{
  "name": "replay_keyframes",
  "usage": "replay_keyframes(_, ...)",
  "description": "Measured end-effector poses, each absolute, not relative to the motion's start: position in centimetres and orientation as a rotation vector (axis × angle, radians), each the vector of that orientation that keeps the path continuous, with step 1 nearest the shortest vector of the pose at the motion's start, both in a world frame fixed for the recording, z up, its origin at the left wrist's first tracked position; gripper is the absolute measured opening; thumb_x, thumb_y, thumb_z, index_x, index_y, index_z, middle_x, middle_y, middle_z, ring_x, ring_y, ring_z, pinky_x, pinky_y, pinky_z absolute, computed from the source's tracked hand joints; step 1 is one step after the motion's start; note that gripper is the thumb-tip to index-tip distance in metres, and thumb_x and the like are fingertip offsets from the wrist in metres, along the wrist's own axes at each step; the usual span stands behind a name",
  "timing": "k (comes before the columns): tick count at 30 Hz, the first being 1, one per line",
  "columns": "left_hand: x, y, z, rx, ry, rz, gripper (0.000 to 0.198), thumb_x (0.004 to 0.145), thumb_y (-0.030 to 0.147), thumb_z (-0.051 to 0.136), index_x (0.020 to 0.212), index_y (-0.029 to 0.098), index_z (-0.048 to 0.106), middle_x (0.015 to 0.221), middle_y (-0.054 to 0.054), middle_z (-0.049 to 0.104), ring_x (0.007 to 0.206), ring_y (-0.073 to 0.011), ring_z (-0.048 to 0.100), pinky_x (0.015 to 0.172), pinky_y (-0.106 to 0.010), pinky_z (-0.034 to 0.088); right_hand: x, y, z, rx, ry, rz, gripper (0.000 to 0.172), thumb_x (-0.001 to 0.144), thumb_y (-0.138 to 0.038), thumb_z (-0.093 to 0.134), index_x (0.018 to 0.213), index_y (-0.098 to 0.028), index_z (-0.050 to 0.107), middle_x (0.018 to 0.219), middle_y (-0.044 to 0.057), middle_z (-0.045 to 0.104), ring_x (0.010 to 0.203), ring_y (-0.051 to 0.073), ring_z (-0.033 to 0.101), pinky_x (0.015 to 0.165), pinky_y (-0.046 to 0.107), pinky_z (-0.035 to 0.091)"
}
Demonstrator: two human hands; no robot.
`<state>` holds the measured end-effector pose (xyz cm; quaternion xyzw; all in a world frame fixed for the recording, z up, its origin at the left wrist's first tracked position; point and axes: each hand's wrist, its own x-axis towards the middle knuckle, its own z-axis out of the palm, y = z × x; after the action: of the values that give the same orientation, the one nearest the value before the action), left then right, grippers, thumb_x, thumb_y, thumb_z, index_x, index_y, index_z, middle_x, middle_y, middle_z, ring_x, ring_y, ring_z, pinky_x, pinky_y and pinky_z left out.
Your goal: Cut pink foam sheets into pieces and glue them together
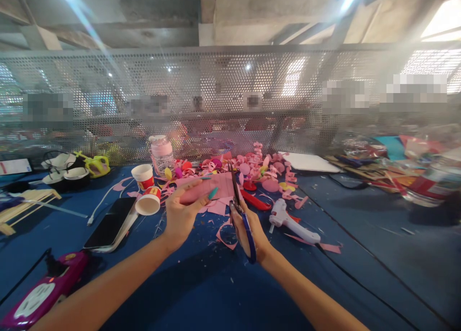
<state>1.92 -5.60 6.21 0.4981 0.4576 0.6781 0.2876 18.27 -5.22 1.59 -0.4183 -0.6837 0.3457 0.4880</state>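
My left hand (182,211) is closed on a pink sheet of foam paper (212,187), held up over the blue table (201,283). My right hand (248,228) grips blue-handled scissors (240,211), their dark blades pointing up into the sheet's right edge. A thin pink strip (225,237) hangs below the sheet. Pink offcuts and curled scraps (266,170) lie piled just behind both hands.
A white glue gun (291,223) lies right of my right hand, red scissors (254,199) behind it. Two paper cups (147,192), a pink jar (162,153) and a phone (110,223) sit at left. A perforated metal screen (230,91) closes the back; craft clutter (403,168) fills the right.
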Motion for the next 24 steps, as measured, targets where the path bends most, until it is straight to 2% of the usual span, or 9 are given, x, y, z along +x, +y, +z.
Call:
replay_keyframes(6, 2.23, -5.3, 6.18, 1.149, 1.021, 1.778, 0.044, 0.055, 0.024, 0.078, 0.096, 0.017, 0.064, 0.094, -0.005, 0.067, 0.07, -0.0165, 0.066, 0.068, -0.032, 0.058, 18.13, -5.2, 1.76, -1.034, -1.667, 0.806, 0.025, 0.086, -0.043, 0.038, 0.076, -0.021, 0.045, 0.062, -0.003, 0.045, 0.051, 0.01, 0.039, 0.045, 0.022, 0.032)
replay_keyframes(9, 2.46, -5.49, 6.42, 1.105, 0.973, 1.783, 0.043, 0.053, 0.022, 0.079, 0.094, 0.018, 0.064, 0.091, -0.004, 0.067, 0.067, -0.0144, 0.066, 0.065, -0.029, 0.059, 18.1, -5.05, 1.59, -1.03, -1.668, 0.791, 0.027, 0.086, -0.044, 0.037, 0.074, -0.021, 0.043, 0.062, -0.002, 0.045, 0.052, 0.011, 0.04, 0.045, 0.022, 0.033)
replay_keyframes(17, 2.48, -6.03, 6.79, 1.184, 1.104, 1.808, 0.039, 0.053, 0.028, 0.078, 0.089, 0.017, 0.066, 0.095, -0.005, 0.065, 0.071, -0.0138, 0.065, 0.064, -0.025, 0.058, 18.2, -4.98, 1.4, -1.037, -1.685, 0.798, 0.026, 0.087, -0.044, 0.035, 0.076, -0.021, 0.041, 0.061, -0.003, 0.043, 0.05, 0.01, 0.038, 0.043, 0.021, 0.031)
replay_keyframes(22, 2.19, -5.69, 6.29, 1.293, 1.201, 1.826, 0.038, 0.055, 0.031, 0.077, 0.089, 0.018, 0.067, 0.095, -0.004, 0.066, 0.09, -0.0183, 0.062, 0.074, -0.027, 0.056, 18.21, -5.17, 1.69, -1.05, -1.695, 0.776, 0.026, 0.087, -0.043, 0.035, 0.08, -0.02, 0.045, 0.06, -0.003, 0.044, 0.047, 0.009, 0.037, 0.042, 0.021, 0.032)
replay_keyframes(24, 2.11, -5.57, 6.06, 1.325, 1.228, 1.831, 0.036, 0.057, 0.031, 0.077, 0.089, 0.019, 0.067, 0.096, -0.004, 0.066, 0.092, -0.0187, 0.061, 0.077, -0.028, 0.056, 18.18, -5.23, 1.79, -1.061, -1.698, 0.763, 0.026, 0.087, -0.043, 0.036, 0.083, -0.019, 0.047, 0.06, -0.003, 0.045, 0.046, 0.009, 0.039, 0.042, 0.022, 0.033)
